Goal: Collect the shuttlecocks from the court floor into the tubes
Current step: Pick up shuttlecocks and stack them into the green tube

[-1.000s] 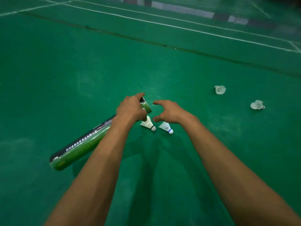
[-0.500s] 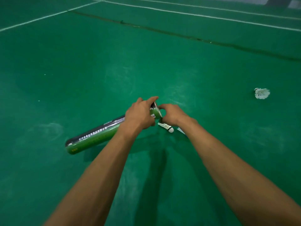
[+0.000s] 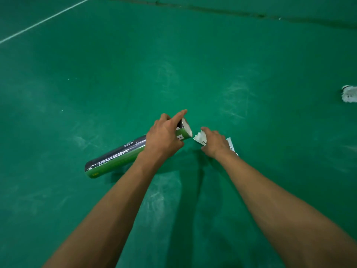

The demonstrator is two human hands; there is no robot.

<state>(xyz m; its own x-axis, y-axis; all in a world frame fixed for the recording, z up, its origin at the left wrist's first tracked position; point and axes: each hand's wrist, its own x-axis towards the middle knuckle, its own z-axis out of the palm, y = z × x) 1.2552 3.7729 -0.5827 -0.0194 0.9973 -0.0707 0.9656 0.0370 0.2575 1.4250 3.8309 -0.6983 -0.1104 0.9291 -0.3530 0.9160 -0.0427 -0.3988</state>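
Reaching down over a scuffed green badminton court floor, a person stretches two bare forearms away from the camera. The left hand grips a long green-and-black cylindrical tube close to its open end. The thumb and lower fingers wrap round the barrel, while the index finger lies straight beside the rim. From that hand the tube slants back and out to the hand's left, with white printed characters running along its black band. Whether its closed end rests on the floor cannot be told.

Just to the right of the tube's mouth, the right hand is curled round a white feather shuttlecock. The held shuttlecock points its feather skirt at the mouth, right at the rim, though contact cannot be made out. Its cork base is hidden in the palm.

A second shuttlecock, also white, lies on the floor at the outer side of the right hand, partly hidden by the wrist. Well apart to that hand's right, at the edge of view, a third shuttlecock lies on the floor. Far beyond the left hand, a white painted court line cuts across the corner. A dark seam runs across the floor beyond both hands.
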